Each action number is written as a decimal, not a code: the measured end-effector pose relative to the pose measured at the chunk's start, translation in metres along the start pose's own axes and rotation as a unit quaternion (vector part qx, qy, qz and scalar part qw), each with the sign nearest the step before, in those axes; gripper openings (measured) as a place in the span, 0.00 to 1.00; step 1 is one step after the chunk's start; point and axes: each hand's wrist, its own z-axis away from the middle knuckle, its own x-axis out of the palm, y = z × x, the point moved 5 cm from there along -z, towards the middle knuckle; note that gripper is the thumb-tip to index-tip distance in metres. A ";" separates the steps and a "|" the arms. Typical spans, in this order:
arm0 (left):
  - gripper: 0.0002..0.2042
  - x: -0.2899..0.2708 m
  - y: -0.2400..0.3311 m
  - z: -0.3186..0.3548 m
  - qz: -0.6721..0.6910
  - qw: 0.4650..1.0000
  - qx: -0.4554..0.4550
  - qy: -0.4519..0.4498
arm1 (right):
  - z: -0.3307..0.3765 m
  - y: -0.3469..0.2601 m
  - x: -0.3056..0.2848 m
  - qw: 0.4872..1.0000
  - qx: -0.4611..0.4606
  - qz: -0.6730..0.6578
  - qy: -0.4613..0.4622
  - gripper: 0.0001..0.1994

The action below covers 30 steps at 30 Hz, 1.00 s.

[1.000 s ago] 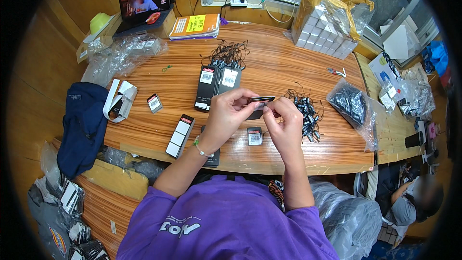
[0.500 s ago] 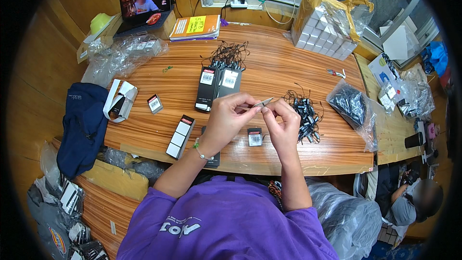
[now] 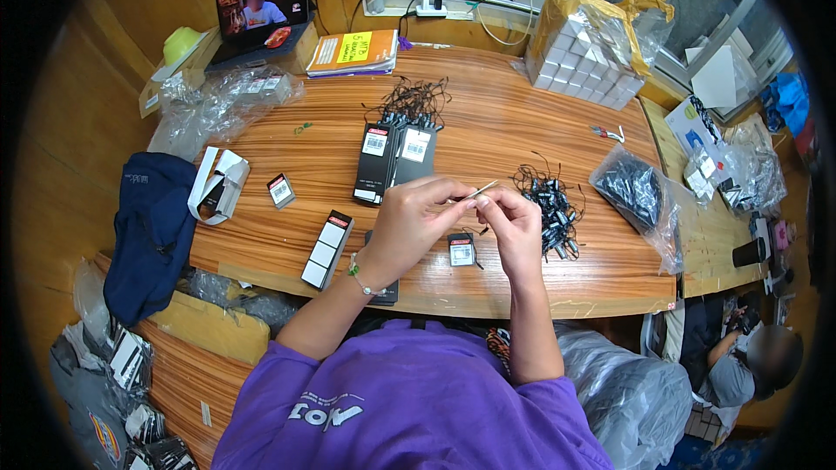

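Observation:
Over the table's middle, my left hand (image 3: 424,213) pinches a thin flat tag (image 3: 482,191), seen nearly edge-on. My right hand (image 3: 512,224) is closed at the tag's near edge; a thin black cord (image 3: 482,231) dangles beneath its fingers. What exactly its fingertips hold is hidden. Just below the hands lies a small black tag with a white label (image 3: 461,250). Beyond them sit two stacks of black hang tags (image 3: 374,159), their black cords (image 3: 411,103) bunched at the far end. To the right is a heap of black cords with small fasteners (image 3: 549,213).
A black stack with blank white labels (image 3: 326,248) and a small tag (image 3: 280,191) lie left. A bag of black pieces (image 3: 631,191) and pliers (image 3: 609,132) are right. White boxes (image 3: 583,61), notebooks (image 3: 353,52) and a laptop (image 3: 261,13) stand at the back. Another person (image 3: 740,365) sits right.
The tag has turned more edge-on between my hands. More black cord now hangs below my right fingers. Both hands stay in nearly the same place.

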 end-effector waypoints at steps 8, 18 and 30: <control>0.06 -0.001 0.012 -0.002 -0.038 0.999 0.025 -0.020 | 0.005 -0.009 0.001 0.999 0.013 -0.047 -0.002 0.06; 0.06 0.002 -0.002 -0.003 0.040 0.999 -0.006 0.008 | 0.003 -0.016 -0.005 0.986 -0.098 0.075 0.108 0.04; 0.06 -0.004 0.015 -0.003 -0.061 0.992 0.111 0.016 | -0.006 -0.006 -0.009 0.992 0.036 -0.117 -0.020 0.03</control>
